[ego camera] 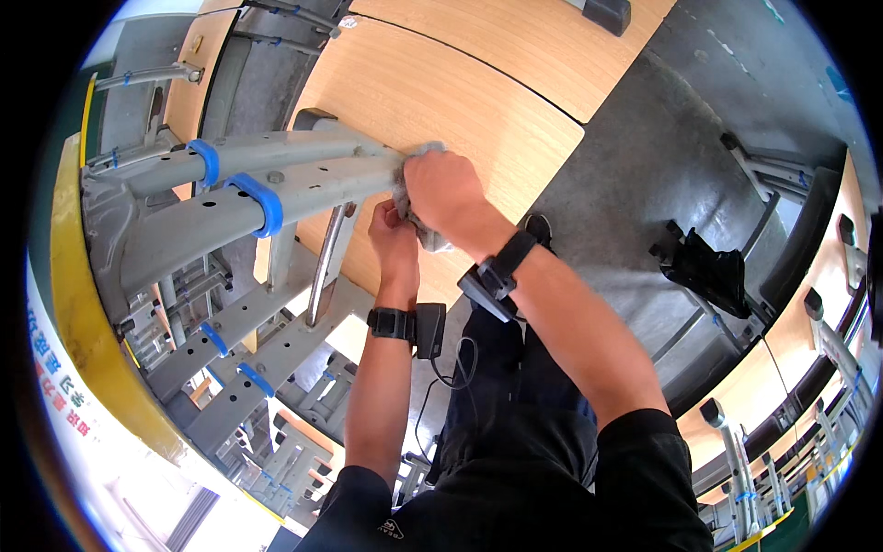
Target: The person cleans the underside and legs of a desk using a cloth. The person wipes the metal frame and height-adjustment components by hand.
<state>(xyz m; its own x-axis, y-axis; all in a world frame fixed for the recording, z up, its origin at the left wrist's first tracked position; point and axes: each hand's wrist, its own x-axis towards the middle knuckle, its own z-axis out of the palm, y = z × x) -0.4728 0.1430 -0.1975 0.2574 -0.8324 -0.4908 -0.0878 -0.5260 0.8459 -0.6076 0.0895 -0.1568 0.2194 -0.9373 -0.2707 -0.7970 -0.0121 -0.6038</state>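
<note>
A grey cloth [433, 240] is bunched around the end of a grey metal tube leg [345, 181]. My right hand [445, 190] grips the cloth against the tube, its knuckles upward. Just below and to the left, my left hand [394, 234] pinches the cloth's lower edge; its fingertips are partly hidden. The leg belongs to upturned furniture with blue plastic clips [256, 205] around its tubes, standing over a wood-grain desktop [441, 83]. Both wrists wear black straps with small devices.
More upturned furniture [276, 359] with metal legs fills the left and lower left. A second desktop [524, 34] adjoins the first. To the right, a black bag [707, 269] lies near chair legs above the grey floor [600, 172]. A cable hangs by my left wrist.
</note>
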